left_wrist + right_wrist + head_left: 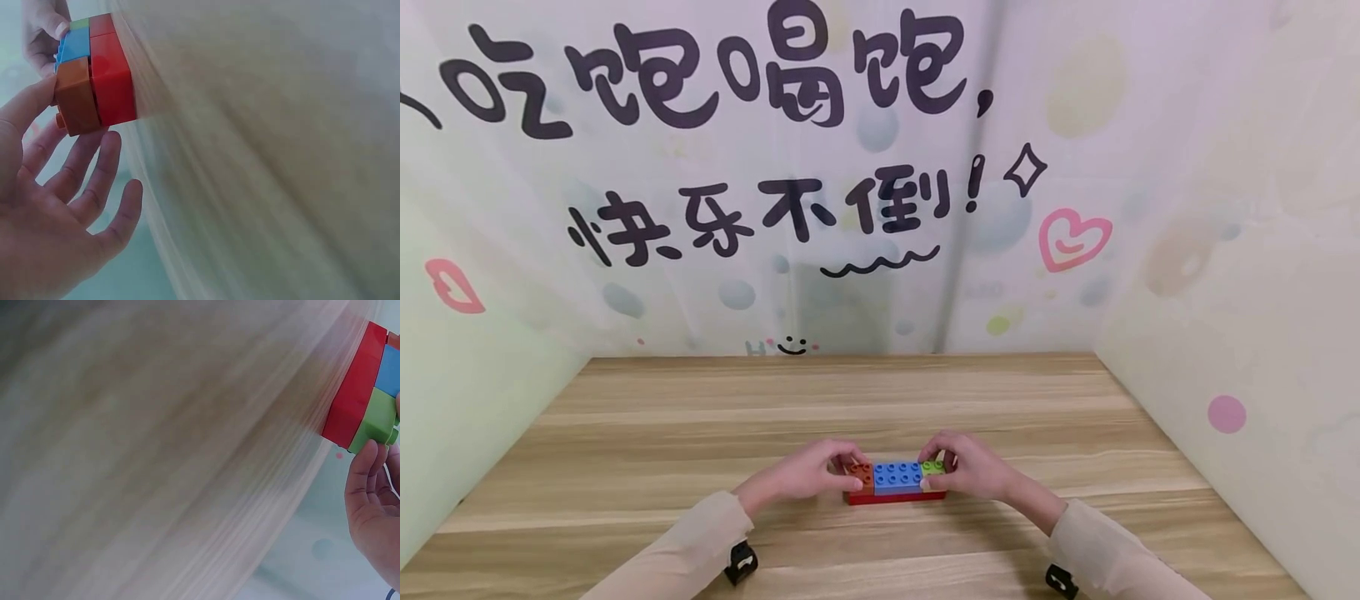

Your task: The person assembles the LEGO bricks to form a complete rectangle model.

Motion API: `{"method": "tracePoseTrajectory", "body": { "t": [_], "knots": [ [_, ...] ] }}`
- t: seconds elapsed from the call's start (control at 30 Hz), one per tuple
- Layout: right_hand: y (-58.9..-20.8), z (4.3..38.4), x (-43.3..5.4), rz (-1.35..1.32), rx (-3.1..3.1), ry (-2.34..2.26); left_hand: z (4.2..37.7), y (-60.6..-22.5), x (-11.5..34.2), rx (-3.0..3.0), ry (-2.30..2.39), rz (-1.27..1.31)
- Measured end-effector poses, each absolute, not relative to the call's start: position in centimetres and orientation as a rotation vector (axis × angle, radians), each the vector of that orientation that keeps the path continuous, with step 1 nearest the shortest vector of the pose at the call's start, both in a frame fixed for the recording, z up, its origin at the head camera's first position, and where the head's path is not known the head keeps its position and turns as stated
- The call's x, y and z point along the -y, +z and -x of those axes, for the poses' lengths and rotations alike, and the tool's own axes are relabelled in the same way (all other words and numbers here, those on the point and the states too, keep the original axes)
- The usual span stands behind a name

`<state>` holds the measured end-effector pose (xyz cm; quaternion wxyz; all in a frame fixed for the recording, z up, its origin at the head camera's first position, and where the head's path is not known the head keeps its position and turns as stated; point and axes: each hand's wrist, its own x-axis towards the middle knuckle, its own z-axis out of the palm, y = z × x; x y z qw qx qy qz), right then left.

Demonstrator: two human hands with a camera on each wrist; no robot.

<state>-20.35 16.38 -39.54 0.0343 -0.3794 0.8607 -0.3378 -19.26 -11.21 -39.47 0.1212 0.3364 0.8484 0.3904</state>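
A row of toy building blocks lies on the wooden table. On top, a blue block [898, 474] sits between an orange-brown block [77, 97] at the left and a light green block [375, 419] at the right. Red blocks [112, 78], with a seam between them, form the layer underneath. My left hand [808, 472] pinches the orange-brown block between thumb and fingers, its little finger held away from it. From the other end, my right hand [973, 468] pinches the green block, thumb in front and fingers behind.
The wooden table [715, 408] ends at a back wall [880, 308] with dark lettering and cartoon drawings. Pale walls stand along its left and right sides. Black straps [742, 562] show below both sleeves.
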Motion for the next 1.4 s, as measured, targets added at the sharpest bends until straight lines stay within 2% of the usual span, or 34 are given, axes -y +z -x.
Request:
{"method": "tracePoseTrajectory", "body": {
  "t": [0.33,0.73,1.03,1.4],
  "knots": [
    [-39.6,20.4,-16.4,1.171,-2.637,-1.052,19.0,-38.8,10.8,-2.59,0.981,-1.068],
    [-39.6,20.5,-16.5,1.139,-2.644,-1.036,19.0,-39.4,11.1,-2.574,1.028,-1.094],
    [-39.7,20.6,-16.5,1.185,-2.642,-1.047,18.3,-39.1,11.7,-2.634,1.062,-1.005],
    [-39.7,20.5,-16.4,1.162,-2.64,-1.041,18.6,-39.3,12.0,-2.535,1.114,-1.029]
  ]
}}
